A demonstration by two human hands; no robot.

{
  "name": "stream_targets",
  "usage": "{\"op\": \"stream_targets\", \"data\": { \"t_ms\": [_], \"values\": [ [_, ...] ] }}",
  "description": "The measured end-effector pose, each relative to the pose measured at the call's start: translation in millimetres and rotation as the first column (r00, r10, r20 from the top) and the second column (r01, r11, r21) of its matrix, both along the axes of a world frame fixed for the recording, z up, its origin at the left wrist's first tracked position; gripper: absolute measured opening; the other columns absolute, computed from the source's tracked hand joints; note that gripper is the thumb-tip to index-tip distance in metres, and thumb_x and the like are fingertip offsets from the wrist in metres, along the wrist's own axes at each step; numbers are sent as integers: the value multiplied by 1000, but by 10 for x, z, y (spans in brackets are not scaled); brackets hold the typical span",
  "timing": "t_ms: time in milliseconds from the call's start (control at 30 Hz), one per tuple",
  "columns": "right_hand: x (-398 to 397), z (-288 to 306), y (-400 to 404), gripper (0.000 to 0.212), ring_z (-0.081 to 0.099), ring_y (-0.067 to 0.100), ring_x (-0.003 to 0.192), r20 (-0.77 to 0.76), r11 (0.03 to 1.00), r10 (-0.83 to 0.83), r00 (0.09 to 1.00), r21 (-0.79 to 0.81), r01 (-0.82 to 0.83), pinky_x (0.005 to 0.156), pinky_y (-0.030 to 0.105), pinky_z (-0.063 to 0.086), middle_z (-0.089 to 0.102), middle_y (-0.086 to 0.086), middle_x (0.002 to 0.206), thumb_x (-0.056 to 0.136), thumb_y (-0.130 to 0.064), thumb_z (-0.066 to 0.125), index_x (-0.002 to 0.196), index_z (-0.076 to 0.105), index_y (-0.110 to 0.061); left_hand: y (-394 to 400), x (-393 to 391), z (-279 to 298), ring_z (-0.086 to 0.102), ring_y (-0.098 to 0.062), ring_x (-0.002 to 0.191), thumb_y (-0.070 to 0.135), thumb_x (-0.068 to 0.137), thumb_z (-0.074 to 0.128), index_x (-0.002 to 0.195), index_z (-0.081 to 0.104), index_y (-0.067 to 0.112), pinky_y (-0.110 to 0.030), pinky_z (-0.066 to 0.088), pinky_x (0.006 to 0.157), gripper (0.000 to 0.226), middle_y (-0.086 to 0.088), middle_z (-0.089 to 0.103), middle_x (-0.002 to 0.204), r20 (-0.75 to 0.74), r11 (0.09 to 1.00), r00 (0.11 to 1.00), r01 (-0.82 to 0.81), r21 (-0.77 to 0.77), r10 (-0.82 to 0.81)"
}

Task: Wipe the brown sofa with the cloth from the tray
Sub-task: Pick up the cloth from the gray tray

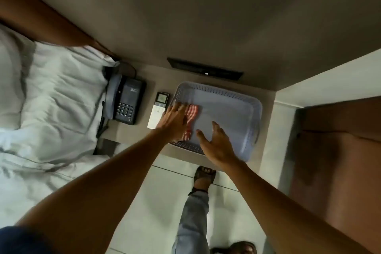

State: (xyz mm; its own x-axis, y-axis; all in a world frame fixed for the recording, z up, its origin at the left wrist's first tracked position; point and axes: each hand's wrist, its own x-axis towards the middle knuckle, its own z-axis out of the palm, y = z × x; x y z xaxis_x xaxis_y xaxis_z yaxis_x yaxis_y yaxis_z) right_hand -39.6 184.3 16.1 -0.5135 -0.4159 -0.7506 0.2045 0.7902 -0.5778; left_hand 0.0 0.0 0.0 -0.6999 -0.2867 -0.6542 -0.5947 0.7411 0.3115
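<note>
A grey-blue perforated plastic tray [237,107] sits on a bedside shelf. Inside it, at its left end, lies a red-and-white checked cloth [190,117]. My left hand [175,121] lies flat over the cloth's left part with fingers spread, covering some of it; I cannot tell whether it grips. Just right of the cloth my right hand [216,142] hovers over the tray's near side, open and holding nothing. The brown sofa [338,161] stands at the right edge of the view, beyond a pale partition.
A dark desk phone [125,103] and a white remote control [158,110] lie on the shelf left of the tray. A bed with white sheets [51,99] fills the left. My legs and sandals [204,175] are on pale floor tiles below.
</note>
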Motion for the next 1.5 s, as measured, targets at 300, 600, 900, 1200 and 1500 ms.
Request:
{"op": "stream_targets", "data": {
  "t_ms": [300, 600, 900, 1200, 1500],
  "values": [
    [211, -986, -593, 49, 66, 33, 136, -65, 997, -24, 998, 73, 29, 112, 43, 57, 67, 15, 147, 113, -35, 61, 153, 57, -7, -52, -204, -752, 15, -37, 169, 30, 98, 77, 173, 22, 17, -54, 21, 137, 94, -10, 17, 182, 15, 928, 930, 368, -61, -368],
    [325, -1165, -856, 25, 78, 29, 111, 11, 972, -226, 974, 67, 225, 71, 11, 42, 80, 12, 124, 101, -19, 79, 122, 75, -5, -117, -186, -763, 26, -34, 163, 24, 105, 70, 163, 43, 24, -57, 30, 135, 65, -11, 22, 175, 65, 845, 855, 518, -133, -514],
    [372, -1223, -682, 44, 77, 39, 106, 39, 979, -201, 979, 56, 198, 81, 36, 51, 83, 15, 111, 115, -46, 52, 103, 78, -12, -137, -212, -693, 43, -31, 152, 11, 101, 70, 150, 49, 18, -48, 41, 124, 53, -5, 44, 165, 77, 745, 785, 611, -269, -615],
    [113, -680, -132, 37, 70, 20, 83, 10, 911, -397, 918, -116, 395, 78, 37, 57, 72, -2, 92, 110, -48, 65, 114, 59, -12, 144, -466, -278, 65, -34, 125, 10, 103, 65, 130, 61, 8, -46, 43, 116, 28, -15, 73, 126, -159, 828, 817, 522, -203, -554],
    [-238, 88, 1255, 29, 67, 15, 95, -174, 866, -488, 855, -220, 449, 72, 0, 43, 81, 8, 117, 114, -31, 61, 128, 74, -10, 1296, -890, 293, 64, -32, 113, 13, 93, 78, 112, 81, 10, -46, 58, 97, 19, -11, 74, 115, -338, 915, 852, 389, -106, -401]
  ]
}}
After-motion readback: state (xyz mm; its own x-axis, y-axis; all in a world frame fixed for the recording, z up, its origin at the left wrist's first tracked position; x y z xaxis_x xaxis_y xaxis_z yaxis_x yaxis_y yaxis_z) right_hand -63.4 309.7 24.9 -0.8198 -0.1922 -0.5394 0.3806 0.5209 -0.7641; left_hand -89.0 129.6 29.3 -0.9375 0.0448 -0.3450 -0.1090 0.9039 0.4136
